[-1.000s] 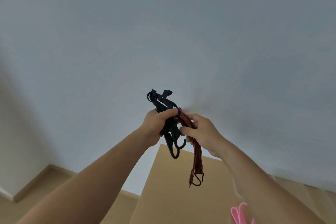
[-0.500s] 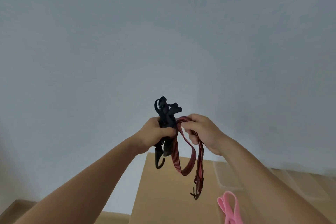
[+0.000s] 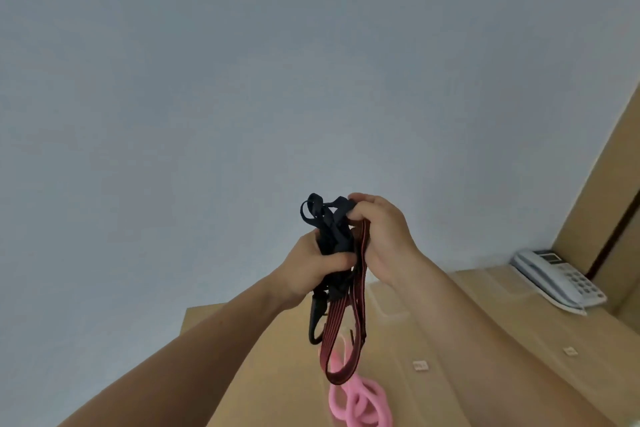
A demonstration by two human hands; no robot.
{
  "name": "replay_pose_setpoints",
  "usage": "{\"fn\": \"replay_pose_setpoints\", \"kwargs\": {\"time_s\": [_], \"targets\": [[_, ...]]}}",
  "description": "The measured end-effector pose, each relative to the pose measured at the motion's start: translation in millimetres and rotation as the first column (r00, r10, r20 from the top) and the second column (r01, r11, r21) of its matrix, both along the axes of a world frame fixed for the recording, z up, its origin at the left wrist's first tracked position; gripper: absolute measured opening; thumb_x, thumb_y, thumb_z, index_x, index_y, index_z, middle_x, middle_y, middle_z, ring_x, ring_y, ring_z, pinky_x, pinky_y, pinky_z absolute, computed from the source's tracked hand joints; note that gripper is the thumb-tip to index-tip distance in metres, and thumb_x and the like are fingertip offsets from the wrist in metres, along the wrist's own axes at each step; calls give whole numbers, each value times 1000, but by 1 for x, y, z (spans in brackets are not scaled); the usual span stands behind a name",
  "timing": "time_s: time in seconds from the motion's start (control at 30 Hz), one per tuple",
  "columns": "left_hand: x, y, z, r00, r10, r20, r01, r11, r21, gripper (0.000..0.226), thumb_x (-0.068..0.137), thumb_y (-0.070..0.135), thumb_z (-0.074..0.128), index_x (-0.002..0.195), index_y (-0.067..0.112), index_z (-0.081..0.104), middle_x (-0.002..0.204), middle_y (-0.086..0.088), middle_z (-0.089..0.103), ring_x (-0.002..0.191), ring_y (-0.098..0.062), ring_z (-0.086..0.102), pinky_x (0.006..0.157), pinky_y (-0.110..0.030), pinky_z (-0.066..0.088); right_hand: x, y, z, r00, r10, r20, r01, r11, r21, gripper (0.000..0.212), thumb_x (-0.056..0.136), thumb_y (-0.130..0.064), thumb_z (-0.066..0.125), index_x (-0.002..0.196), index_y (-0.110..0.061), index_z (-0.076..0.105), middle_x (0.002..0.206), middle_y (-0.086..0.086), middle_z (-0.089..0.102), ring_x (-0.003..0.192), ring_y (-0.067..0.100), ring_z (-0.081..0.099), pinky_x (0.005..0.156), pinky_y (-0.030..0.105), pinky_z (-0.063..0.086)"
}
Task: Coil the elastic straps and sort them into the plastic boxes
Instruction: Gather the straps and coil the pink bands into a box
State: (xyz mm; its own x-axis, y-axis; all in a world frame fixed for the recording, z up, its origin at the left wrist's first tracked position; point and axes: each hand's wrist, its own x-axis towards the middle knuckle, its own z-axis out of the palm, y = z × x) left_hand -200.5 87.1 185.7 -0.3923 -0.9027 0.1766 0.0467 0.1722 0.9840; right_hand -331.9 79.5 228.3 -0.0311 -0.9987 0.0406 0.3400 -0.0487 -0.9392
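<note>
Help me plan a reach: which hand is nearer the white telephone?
Right. The right hand, holding the red strap, is up-left of the telephone; the left hand, gripping the black strap, sits farther left.

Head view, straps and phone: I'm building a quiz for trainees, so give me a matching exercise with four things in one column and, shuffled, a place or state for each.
Things
1. black strap
2. red strap
3. pink strap
4. telephone

Places or states
A. lies on the wooden top, near the bottom edge of the view
B. hangs down in a long loop
C. sits on the top at the far right
D. bunched in the grip of the left hand

Pairs: 1-D; 2-B; 3-A; 4-C
</note>
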Motion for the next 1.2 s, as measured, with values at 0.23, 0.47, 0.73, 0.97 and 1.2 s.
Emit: {"fn": "replay_pose_setpoints", "kwargs": {"time_s": [0.23, 0.47, 0.73, 0.97, 1.2], "targets": [[-135, 19, -5, 998, -43, 42, 41, 998, 57, 13, 80, -2, 69, 81, 9, 64, 75, -6, 65, 71, -19, 64, 66, -26, 53, -133, 32, -12, 987, -100, 127, 102, 995, -7, 27, 78, 5, 51, 98, -7, 65, 80, 4, 68, 78, 22, 62, 69, 32, 52], [-262, 37, -12, 1000, -7, -5, 8, 989, 149, 16, 81, -5, 67, 96, 0, 67, 84, -12, 68, 77, -24, 66, 71, -33, 54, -250, 66, -46, 953, -297, 63, 299, 954, -19, 25, 84, -1, 53, 101, -9, 70, 98, 10, 70, 91, 23, 65, 83, 37, 52], [-357, 59, -14, 974, -201, 103, 192, 977, 93, 17, 79, -10, 67, 83, 7, 66, 77, -9, 68, 74, -22, 67, 66, -27, 54, -345, 90, -49, 924, -375, -74, 373, 927, -39, 26, 85, -10, 55, 99, -21, 73, 97, 0, 73, 96, 18, 67, 78, 31, 55], [-399, 53, -19, 959, -217, 182, 217, 976, 20, 18, 75, -11, 67, 75, 7, 70, 72, -8, 69, 71, -20, 66, 68, -30, 54, -384, 91, -53, 929, -265, -257, 243, 963, -115, 31, 84, -35, 54, 100, -9, 59, 81, -14, 65, 75, -3, 60, 76, 23, 50], [-417, 10, -30, 992, -125, 22, 119, 978, 169, 14, 80, -1, 69, 95, -2, 67, 83, -15, 69, 77, -24, 68, 72, -33, 57, -415, 79, -76, 916, -178, -360, 188, 982, -7, 56, 85, -36, 48, 141, -30, 49, 132, -10, 60, 122, 7, 56, 98, 22, 47]]}}
